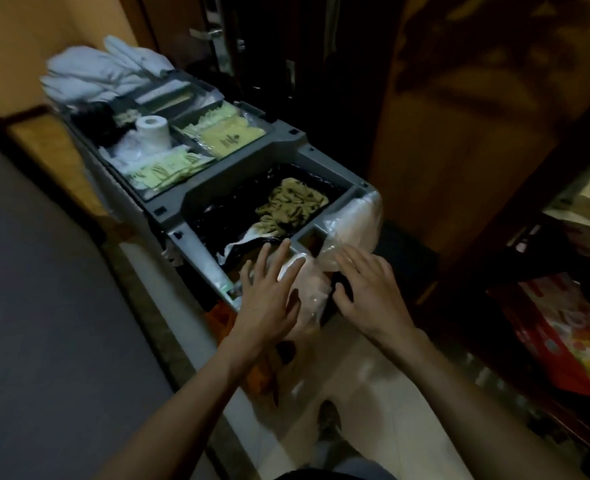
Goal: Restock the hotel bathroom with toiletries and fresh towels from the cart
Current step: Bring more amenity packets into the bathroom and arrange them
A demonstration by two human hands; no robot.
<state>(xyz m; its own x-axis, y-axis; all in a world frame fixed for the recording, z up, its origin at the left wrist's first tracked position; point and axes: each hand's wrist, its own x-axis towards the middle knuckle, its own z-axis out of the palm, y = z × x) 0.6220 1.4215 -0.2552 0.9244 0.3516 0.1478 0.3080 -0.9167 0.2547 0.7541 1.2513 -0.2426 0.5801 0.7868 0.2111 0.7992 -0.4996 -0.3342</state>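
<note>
The left hand (269,292) lies flat, fingers straight and fanned apart, on the clear plastic bag (309,292) that hangs at the near end of the grey plastic cart (238,168). Its fingertips reach the tray's near rim. The right hand (366,292) is spread the same way, resting on the right side of that bag. Its fingertips point toward a second bulge of clear film (355,216) at the tray's near right corner (whether this is one bag or two I cannot tell). Neither hand curls round anything.

The tray's near compartment is lined with black film and holds a crumpled yellowish patterned cloth (293,206). Farther along lie pale yellow sachets (161,171), a white toilet roll (153,129) and a bin of yellow packets (231,133). White folded towels (92,74) are piled at the far end.

The cart's left side runs close along a grey surface (44,306). On its right stands a dark wooden door panel (459,133). Pale tiled floor (373,375) lies open below the hands, and a red patterned bag (563,341) sits at the right, well apart from them.
</note>
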